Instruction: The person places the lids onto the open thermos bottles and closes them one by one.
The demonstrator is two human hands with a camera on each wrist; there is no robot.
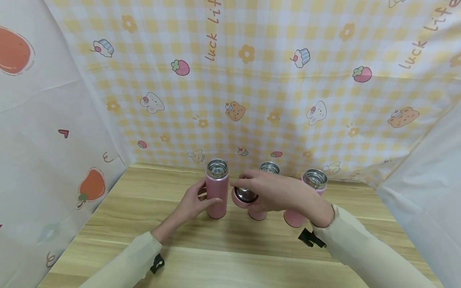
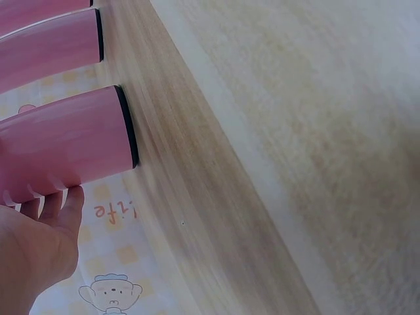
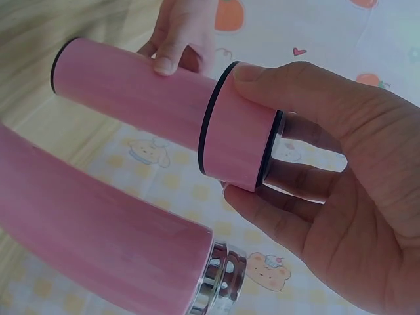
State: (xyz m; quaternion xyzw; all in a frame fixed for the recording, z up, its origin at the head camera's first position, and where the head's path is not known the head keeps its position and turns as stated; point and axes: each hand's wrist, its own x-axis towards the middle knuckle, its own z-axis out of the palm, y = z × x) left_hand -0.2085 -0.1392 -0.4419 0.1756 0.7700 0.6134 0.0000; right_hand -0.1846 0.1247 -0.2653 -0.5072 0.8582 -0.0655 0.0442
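Note:
My left hand grips a pink thermos bottle by its side, thumb across the front and fingers behind. That bottle stands upright on the table with its steel mouth uncovered. In the right wrist view, my right hand pinches a pink lid with black edges between thumb and fingers. The head view puts the lid just right of the held bottle, below its mouth and tilted. Behind my right hand is a second uncovered pink bottle, partly hidden by that hand.
A third pink bottle with a bare steel mouth stands on the right, partly behind my right forearm. The wooden table meets a yellow checked cloth at the back, close behind the bottles. White printed sheets flank both sides.

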